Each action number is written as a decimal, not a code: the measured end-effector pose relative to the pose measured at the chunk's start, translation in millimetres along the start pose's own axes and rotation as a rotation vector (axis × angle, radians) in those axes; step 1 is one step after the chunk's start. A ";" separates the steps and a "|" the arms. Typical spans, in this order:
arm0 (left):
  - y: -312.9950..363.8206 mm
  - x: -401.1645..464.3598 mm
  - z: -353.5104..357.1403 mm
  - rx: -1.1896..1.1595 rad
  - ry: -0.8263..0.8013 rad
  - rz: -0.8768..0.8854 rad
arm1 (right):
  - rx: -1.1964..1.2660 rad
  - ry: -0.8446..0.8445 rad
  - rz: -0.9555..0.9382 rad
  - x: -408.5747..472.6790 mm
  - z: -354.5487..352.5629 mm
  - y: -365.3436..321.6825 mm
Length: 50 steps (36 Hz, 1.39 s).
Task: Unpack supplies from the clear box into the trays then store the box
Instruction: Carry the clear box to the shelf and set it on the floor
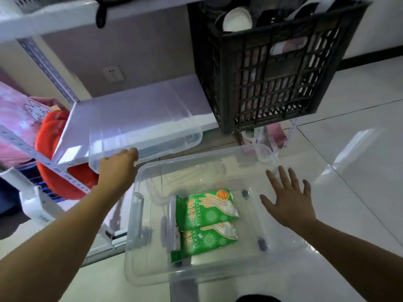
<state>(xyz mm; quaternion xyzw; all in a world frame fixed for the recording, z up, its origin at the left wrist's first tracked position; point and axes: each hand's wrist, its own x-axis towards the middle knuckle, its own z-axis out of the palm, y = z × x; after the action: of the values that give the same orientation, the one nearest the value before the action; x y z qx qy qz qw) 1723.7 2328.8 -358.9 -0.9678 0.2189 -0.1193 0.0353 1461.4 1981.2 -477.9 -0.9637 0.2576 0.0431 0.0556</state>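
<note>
The clear box (218, 214) below me is see-through plastic, smooth and glossy, with pale glare on its walls. Its lid (139, 125), at eleven o'clock where my left hand (118, 168) holds the near edge, is the same clear plastic, slightly cloudy. The two green glove packets (207, 223) inside are shiny printed film (creased at the seams). At one o'clock the black crate (272, 68) is matt moulded plastic in an open lattice. The shelf (91, 118) under the lid is smooth white board on perforated metal rails (43, 162). The floor (359, 131) is polished tile, glossy enough to mirror light.
</note>
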 end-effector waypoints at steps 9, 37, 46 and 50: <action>24.7 -75.6 -96.8 0.091 0.262 0.149 | 0.089 -0.019 -0.023 -39.4 -43.7 -26.8; -78.9 -132.9 -204.9 -1.001 0.761 -0.606 | 1.586 0.121 0.126 -27.1 -151.0 -101.9; -58.6 -120.9 -162.4 -1.091 0.395 -0.746 | 1.472 0.113 0.203 -50.5 -163.7 -58.0; -49.7 -125.5 -134.5 -1.076 0.068 -0.786 | 1.323 -0.022 0.317 -61.4 -153.4 -31.5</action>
<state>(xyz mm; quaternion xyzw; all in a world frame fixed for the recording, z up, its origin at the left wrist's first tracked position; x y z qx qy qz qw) 1601.3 2425.7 -249.6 -0.8538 -0.1203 -0.0277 -0.5057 1432.4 2018.7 -316.4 -0.6769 0.3671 -0.1064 0.6291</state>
